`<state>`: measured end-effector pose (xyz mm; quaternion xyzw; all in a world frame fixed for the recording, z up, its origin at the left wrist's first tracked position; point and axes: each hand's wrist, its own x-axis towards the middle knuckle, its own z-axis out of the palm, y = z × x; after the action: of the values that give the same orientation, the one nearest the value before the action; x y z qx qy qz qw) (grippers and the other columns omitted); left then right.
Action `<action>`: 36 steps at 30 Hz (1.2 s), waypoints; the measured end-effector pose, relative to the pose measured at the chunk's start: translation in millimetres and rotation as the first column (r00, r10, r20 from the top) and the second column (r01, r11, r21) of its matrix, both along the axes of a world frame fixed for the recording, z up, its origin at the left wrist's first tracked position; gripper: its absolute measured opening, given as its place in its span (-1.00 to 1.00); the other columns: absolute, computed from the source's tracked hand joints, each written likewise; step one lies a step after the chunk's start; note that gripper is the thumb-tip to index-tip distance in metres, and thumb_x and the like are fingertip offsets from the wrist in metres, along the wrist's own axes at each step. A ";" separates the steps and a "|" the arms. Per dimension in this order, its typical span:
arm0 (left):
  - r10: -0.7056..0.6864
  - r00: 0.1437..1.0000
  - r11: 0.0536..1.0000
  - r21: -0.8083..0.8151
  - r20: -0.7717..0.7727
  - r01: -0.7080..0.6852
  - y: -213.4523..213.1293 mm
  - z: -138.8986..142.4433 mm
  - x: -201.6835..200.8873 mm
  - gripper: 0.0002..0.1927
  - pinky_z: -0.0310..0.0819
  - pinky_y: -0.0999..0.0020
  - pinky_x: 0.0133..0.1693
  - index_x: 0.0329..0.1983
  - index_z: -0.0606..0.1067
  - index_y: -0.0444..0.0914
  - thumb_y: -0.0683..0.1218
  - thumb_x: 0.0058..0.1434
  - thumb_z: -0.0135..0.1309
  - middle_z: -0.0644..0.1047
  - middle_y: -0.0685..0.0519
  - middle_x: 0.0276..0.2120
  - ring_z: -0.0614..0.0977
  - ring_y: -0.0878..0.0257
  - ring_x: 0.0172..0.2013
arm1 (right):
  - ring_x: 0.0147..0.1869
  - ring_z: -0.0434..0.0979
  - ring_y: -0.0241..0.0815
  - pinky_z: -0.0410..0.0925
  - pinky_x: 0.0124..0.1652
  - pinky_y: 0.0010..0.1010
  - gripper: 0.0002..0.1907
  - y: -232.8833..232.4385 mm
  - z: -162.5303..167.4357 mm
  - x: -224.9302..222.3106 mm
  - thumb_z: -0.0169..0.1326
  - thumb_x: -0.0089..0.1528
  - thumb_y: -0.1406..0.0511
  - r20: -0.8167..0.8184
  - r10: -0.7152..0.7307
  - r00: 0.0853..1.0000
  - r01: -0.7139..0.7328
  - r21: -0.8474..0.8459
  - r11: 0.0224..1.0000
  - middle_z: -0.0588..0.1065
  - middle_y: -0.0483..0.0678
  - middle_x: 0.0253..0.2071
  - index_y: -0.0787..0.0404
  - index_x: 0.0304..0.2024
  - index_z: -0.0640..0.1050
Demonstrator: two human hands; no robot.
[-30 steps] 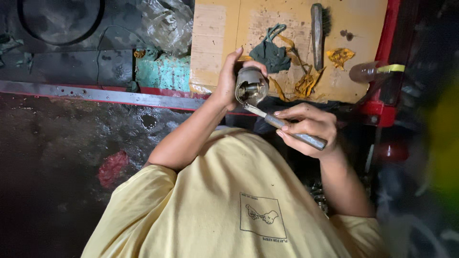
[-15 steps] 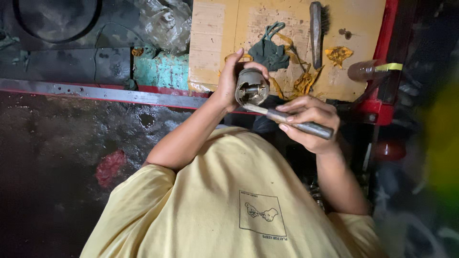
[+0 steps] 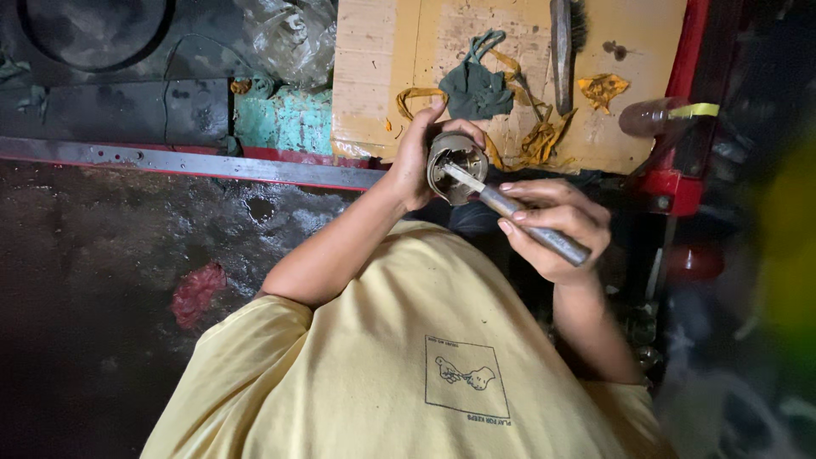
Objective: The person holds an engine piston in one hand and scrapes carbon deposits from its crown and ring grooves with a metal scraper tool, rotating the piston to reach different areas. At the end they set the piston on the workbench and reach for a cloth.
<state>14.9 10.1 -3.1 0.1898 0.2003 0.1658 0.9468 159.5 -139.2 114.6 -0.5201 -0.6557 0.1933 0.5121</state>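
Tan cardboard sheet [image 3: 382,76] behind left hand [image 3: 416,157] gripping metal cylinder [image 3: 455,166], right hand [image 3: 557,225] clasping scraper [image 3: 518,212]

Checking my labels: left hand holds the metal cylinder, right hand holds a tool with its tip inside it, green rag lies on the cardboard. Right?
Nearly: in the head view the left hand holds the cylinder, the right hand works the tool, and the rag on the cardboard is dark grey-blue, not green.

tool tip [image 3: 450,172] perhaps deeper inside metal cylinder [image 3: 456,167]

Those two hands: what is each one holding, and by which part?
The left hand wraps the outer wall of a round metal part. The right hand holds a thin metal tool by its handle, tip inside the part.
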 end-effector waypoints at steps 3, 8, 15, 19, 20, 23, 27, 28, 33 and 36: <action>0.015 1.000 1.000 0.013 0.027 -0.015 -3.7 -1.7 1.1 -0.27 0.53 0.22 -0.30 -0.26 0.52 -0.31 0.39 0.35 -0.35 0.59 -0.09 -0.39 0.61 0.13 -0.40 | 0.03 0.68 0.10 0.56 0.02 -0.20 -0.72 3.7 7.7 -3.4 0.33 0.08 0.56 0.094 0.038 0.995 -0.040 0.022 0.999 0.57 0.20 -0.07 0.28 -0.27 0.50; 0.019 1.000 0.999 0.027 -0.018 -0.018 -5.0 -3.2 -0.2 -0.25 0.55 0.25 -0.20 -0.25 0.53 -0.35 0.38 0.36 -0.35 0.60 -0.11 -0.35 0.63 0.13 -0.33 | 0.00 0.68 0.11 0.55 -0.03 -0.21 -0.73 9.8 14.9 -4.6 0.33 0.08 0.57 0.222 0.057 0.973 -0.060 0.005 0.998 0.57 0.23 -0.06 0.31 -0.26 0.52; 0.048 0.998 0.997 0.065 -0.035 -0.046 1.2 -4.3 -1.6 -0.22 0.50 0.27 -0.26 -0.28 0.56 -0.37 0.39 0.39 -0.32 0.58 -0.11 -0.37 0.60 0.14 -0.37 | 0.01 0.67 0.11 0.55 -0.03 -0.19 -0.70 3.1 10.3 -8.8 0.33 0.08 0.56 0.123 0.068 0.990 -0.075 0.051 0.996 0.57 0.20 -0.07 0.28 -0.24 0.51; 0.048 0.998 0.993 0.105 -0.028 -0.045 -2.9 -6.4 -0.7 -0.26 0.54 0.26 -0.23 -0.27 0.55 -0.36 0.36 0.37 -0.34 0.59 -0.10 -0.36 0.62 0.13 -0.35 | 0.04 0.68 0.13 0.55 -0.03 -0.19 -0.70 -2.5 3.9 -5.0 0.34 0.11 0.56 0.133 -0.011 0.991 0.006 0.041 0.999 0.57 0.19 -0.07 0.29 -0.24 0.47; 0.059 0.998 0.992 0.109 -0.020 -0.056 -4.3 -7.4 0.2 -0.29 0.55 0.25 -0.22 -0.26 0.55 -0.36 0.33 0.37 -0.33 0.59 -0.11 -0.36 0.63 0.11 -0.35 | 0.04 0.67 0.12 0.56 -0.03 -0.19 -0.70 -5.4 3.7 -2.3 0.33 0.10 0.55 0.096 -0.034 0.995 0.030 0.040 0.999 0.57 0.20 -0.08 0.30 -0.24 0.47; 0.124 0.992 0.973 0.195 0.022 -0.126 -5.7 -11.5 2.6 -0.36 0.56 0.25 -0.16 -0.22 0.53 -0.37 0.26 0.40 -0.33 0.58 -0.10 -0.33 0.63 0.11 -0.30 | 0.04 0.67 0.09 0.58 -0.04 -0.21 -0.71 -18.1 6.1 6.0 0.31 0.11 0.54 -0.001 -0.100 0.995 0.100 0.026 0.995 0.56 0.22 -0.09 0.31 -0.22 0.46; 0.146 0.989 0.950 0.278 -0.005 -0.139 -6.3 -17.0 6.1 -0.39 0.53 0.26 -0.19 -0.18 0.53 -0.37 0.20 0.42 -0.35 0.57 -0.09 -0.34 0.59 0.14 -0.32 | 0.01 0.68 0.05 0.61 -0.07 -0.26 -0.72 -29.5 4.9 11.5 0.30 0.16 0.54 -0.040 -0.166 0.985 0.167 0.020 0.986 0.55 0.25 -0.09 0.32 -0.21 0.44; 0.125 0.992 0.965 0.231 -0.002 -0.121 -6.3 -17.7 7.6 -0.42 0.54 0.25 -0.19 -0.17 0.52 -0.37 0.18 0.41 -0.34 0.57 -0.09 -0.33 0.59 0.14 -0.31 | -0.01 0.68 0.05 0.62 -0.07 -0.27 -0.72 -30.4 4.2 12.4 0.30 0.17 0.54 -0.032 -0.178 0.984 0.179 0.026 0.984 0.54 0.25 -0.09 0.33 -0.21 0.43; 0.058 0.998 0.981 0.184 0.014 -0.060 -7.1 -12.4 8.5 -0.52 0.58 0.24 -0.08 -0.07 0.49 -0.37 0.07 0.29 -0.29 0.55 -0.10 -0.22 0.61 0.14 -0.17 | -0.06 0.69 0.06 0.58 -0.08 -0.28 -0.69 -28.0 3.1 20.3 0.33 0.17 0.55 0.102 -0.209 0.973 0.206 0.041 0.978 0.55 0.23 -0.14 0.33 -0.21 0.42; -0.037 0.998 0.984 0.174 -0.041 0.043 -6.2 -2.1 4.4 -0.52 0.63 0.19 -0.17 -0.07 0.48 -0.34 0.07 0.19 -0.29 0.55 -0.09 -0.21 0.61 0.13 -0.18 | -0.06 0.68 0.06 0.57 -0.09 -0.30 -0.68 -26.3 5.5 26.9 0.33 0.17 0.55 0.119 -0.206 0.971 0.203 0.039 0.978 0.56 0.23 -0.15 0.32 -0.21 0.42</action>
<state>19.4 3.9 -5.2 0.2792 0.1990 0.1601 0.9257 186.4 -165.6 120.1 -0.5890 -0.6312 0.0986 0.4950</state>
